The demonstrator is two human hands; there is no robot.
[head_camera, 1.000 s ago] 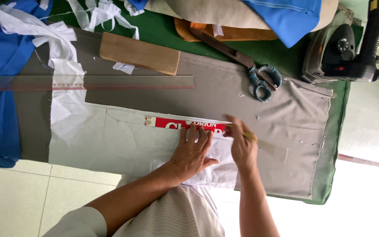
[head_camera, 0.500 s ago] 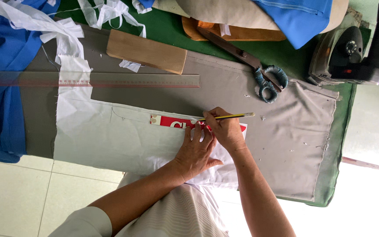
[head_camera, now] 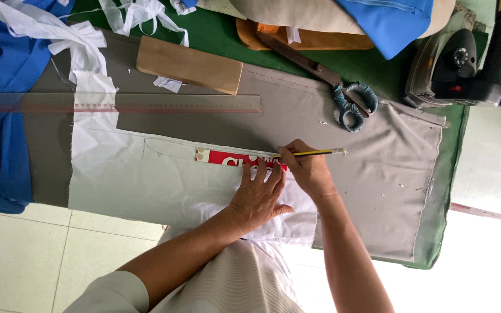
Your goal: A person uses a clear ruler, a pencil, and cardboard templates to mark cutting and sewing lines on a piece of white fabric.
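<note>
Green-covered table (head_camera: 221, 32) over pale floor tiles, grey cloth (head_camera: 343, 122) spread across most of it. Left hand (head_camera: 259, 194) lies flat, fingers spread, pressing a white cloth piece (head_camera: 146, 185) and the lower edge of a red card strip (head_camera: 227, 159) onto the grey cloth. Right hand (head_camera: 307, 171) sits just beside it, closed around a yellow pencil (head_camera: 314, 153), tip down at the strip's right end, rubber end pointing right.

Risks, as I judge them: strip could slide if the left palm eases off, so the pencil line would wander. White piece hangs over the near table edge, by the person's body, so its weight or a brush of the arm could drag it off line. Grey cloth has loose wrinkles at the right, could bunch under the wrist.

Room: open grey cloth to the right of the pencil, free for a stroke that way. Farther out, scissors (head_camera: 331, 81) lie well apart up-right, a long clear ruler (head_camera: 146, 103) above, a wood block (head_camera: 189, 65) beyond it, and an iron (head_camera: 453, 66) at the far right corner. Blue fabric (head_camera: 1, 110) and white scraps (head_camera: 76, 35) crowd the left end. The near and right table edges are close.
</note>
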